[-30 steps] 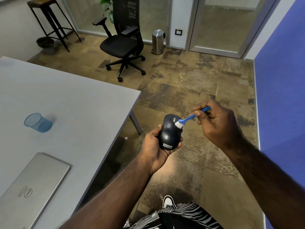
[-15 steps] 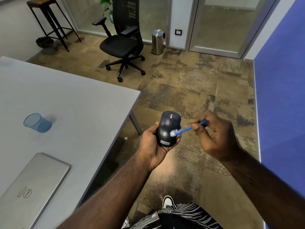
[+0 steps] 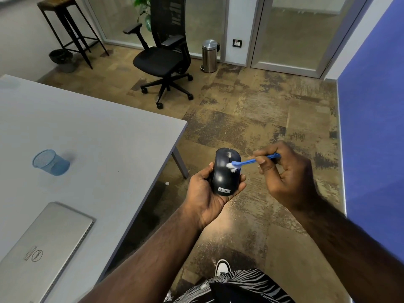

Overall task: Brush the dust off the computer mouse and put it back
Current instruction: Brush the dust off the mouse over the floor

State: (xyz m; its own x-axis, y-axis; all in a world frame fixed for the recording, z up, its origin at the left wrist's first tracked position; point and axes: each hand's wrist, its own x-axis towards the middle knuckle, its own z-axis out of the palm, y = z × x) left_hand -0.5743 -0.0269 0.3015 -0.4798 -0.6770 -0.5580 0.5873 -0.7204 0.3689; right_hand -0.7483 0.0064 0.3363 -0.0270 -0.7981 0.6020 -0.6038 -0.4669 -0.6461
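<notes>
— What is the mouse [image 3: 225, 173] made of?
— Dark plastic, smooth with a soft sheen; light glints on its back. The brush [image 3: 251, 161] has a blue plastic handle and white bristles.
— And the table [image 3: 105, 138]?
— A matt grey top, smooth, on metal legs. The laptop [image 3: 41, 248] lid looks like brushed silver metal, satin rather than glossy. The pen cup [image 3: 51, 162] is blue mesh.
— The floor [image 3: 262, 119]?
— Rough, mottled brown carpet. The bin [image 3: 210, 55] is polished steel, shiny. The chair [image 3: 166, 53] has a black mesh back, and the stool [image 3: 65, 25] has a worn wooden seat on black metal legs.
</notes>
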